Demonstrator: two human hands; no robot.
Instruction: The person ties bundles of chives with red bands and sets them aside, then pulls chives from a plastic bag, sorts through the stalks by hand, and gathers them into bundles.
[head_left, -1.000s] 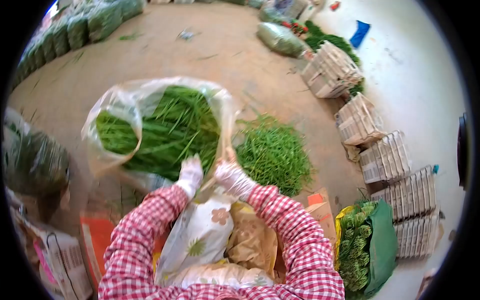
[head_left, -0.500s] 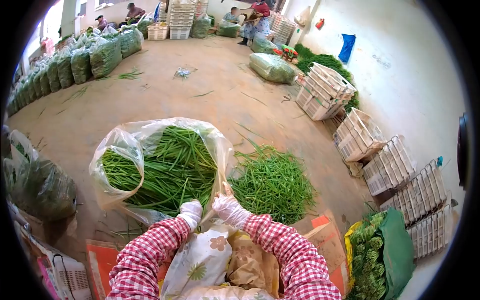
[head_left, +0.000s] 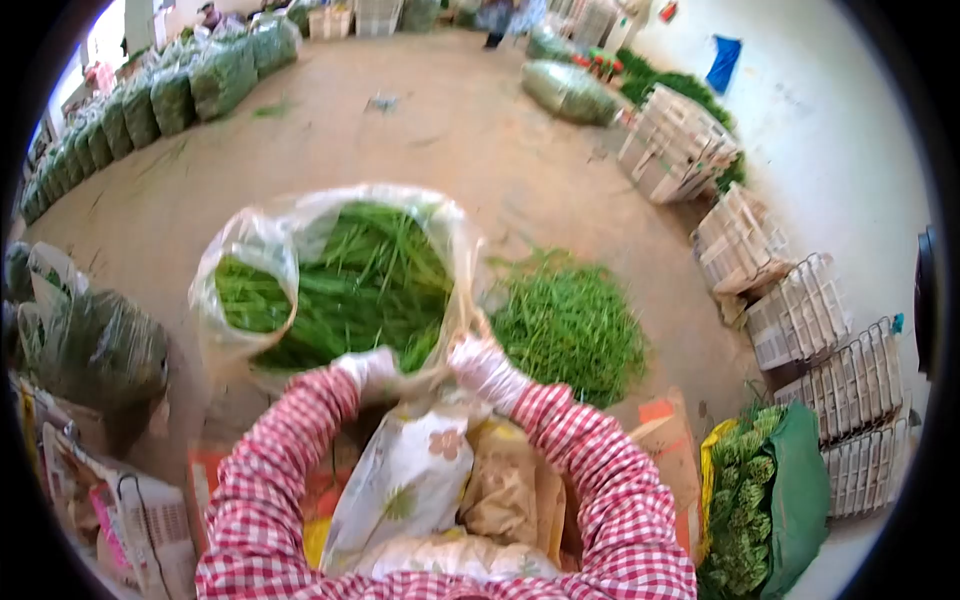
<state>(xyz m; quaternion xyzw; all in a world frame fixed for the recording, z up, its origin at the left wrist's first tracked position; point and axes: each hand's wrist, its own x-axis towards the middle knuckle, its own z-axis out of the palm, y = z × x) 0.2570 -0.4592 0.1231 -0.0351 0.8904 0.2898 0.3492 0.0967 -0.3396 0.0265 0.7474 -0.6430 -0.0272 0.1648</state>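
A clear plastic bag (head_left: pixel 215 345) lies open on the floor, filled with long green stalks (head_left: pixel 375 285). My right hand (head_left: pixel 485 365), in a whitish glove, is closed on the bag's rim at its near right corner. My left hand (head_left: pixel 368 368), gloved too, is at the bag's near edge against the stalks; its fingers are blurred and partly hidden. To the right of the bag, beside my right hand, a loose pile of green stalks (head_left: pixel 570 325) rests on the floor. A flowered cloth (head_left: pixel 405 480) covers my lap between the checked sleeves.
Filled bags (head_left: pixel 170 100) line the far left, and another bag (head_left: pixel 95 345) stands nearer. Plastic crates (head_left: pixel 795 315) run along the right wall. A green sack with bundled stalks (head_left: pixel 740 510) is at the lower right. A person's legs (head_left: pixel 495 35) show far off.
The view has tilted down since half a second ago, then showing more of the far room. My left hand has shifted left along the bag's near edge; my right hand keeps its hold.
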